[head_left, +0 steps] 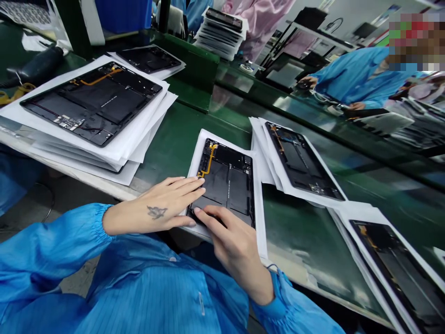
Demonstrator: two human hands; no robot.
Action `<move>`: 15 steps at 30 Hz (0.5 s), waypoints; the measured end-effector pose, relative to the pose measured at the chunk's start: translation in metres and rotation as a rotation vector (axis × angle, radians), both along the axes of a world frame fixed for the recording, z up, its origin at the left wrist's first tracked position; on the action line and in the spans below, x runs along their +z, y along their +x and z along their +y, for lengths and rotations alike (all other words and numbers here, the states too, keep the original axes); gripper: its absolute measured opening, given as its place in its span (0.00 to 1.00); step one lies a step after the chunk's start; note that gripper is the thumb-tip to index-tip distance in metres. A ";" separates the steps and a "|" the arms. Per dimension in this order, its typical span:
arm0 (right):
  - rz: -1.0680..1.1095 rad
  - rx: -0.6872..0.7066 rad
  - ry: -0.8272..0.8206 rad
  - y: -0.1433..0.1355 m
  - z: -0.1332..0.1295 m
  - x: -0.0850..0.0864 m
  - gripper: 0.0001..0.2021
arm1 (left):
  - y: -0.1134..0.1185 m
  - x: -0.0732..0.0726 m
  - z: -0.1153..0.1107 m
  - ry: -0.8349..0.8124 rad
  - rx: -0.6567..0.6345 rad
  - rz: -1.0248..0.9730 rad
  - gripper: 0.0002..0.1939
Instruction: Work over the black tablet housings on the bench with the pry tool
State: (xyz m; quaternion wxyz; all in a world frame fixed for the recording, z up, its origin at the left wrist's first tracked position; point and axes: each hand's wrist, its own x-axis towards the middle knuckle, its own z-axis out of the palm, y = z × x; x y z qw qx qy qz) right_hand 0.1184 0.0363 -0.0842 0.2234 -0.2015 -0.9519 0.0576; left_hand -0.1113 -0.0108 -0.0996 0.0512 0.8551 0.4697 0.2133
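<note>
An opened tablet housing [239, 185] lies on a white sheet [260, 222] before me, its batteries and an orange flex cable [210, 160] exposed. My left hand [163, 204] lies flat over the housing's left edge, fingers stretched out and holding nothing. At the near left corner of the same housing, my right hand [236, 241] has thumb and index finger bent close together at the edge. Whatever these fingertips may hold is hidden or too small to name. The right palm covers part of the housing's near end.
To the left stands a stack of tablet housings [104, 102] interleaved with white sheets. More housings on paper lie right [302, 160] and far right [399, 264]. A green ledge [181, 60] runs behind; beyond it a co-worker in blue [358, 79] handles something dark.
</note>
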 end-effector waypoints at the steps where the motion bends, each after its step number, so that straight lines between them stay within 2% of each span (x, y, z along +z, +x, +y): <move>1: -0.003 0.004 0.011 -0.001 0.000 0.001 0.17 | 0.000 0.000 0.000 -0.001 0.004 -0.002 0.32; 9: -0.015 0.030 0.050 -0.004 0.003 0.000 0.17 | 0.001 -0.002 0.000 -0.002 0.006 0.040 0.31; 15: -0.110 0.116 0.126 -0.010 0.007 0.014 0.15 | 0.005 -0.005 0.002 0.002 0.025 0.005 0.30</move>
